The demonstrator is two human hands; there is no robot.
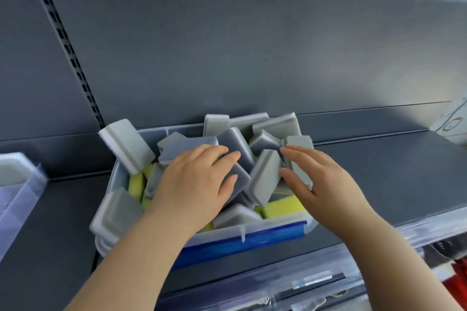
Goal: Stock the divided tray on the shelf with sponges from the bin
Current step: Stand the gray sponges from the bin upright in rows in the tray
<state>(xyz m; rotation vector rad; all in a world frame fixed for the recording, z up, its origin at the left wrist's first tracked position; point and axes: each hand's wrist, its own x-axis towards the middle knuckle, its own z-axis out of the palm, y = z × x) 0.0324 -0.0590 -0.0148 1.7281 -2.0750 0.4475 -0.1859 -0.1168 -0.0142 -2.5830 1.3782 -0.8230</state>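
A clear bin (252, 231) with a blue front strip sits on the shelf, heaped with grey sponges (265, 174) and a few yellow sponges (283, 206). My left hand (194, 182) lies flat on the dark grey sponges (236, 142) in the middle of the heap, fingers relaxed. My right hand (313, 179) is at the bin's right side, with fingers and thumb on either side of an upright light grey sponge (299, 156). The divided tray (15, 192) shows at the far left edge, with a pale sponge (12, 169) in its back compartment.
Sponges overhang the bin's left rim (126, 146) and its front left corner (113, 212). The dark shelf (379, 166) runs on to the right of the bin. A white box (452, 121) stands at the far right. Red goods (457, 283) hang below the shelf edge.
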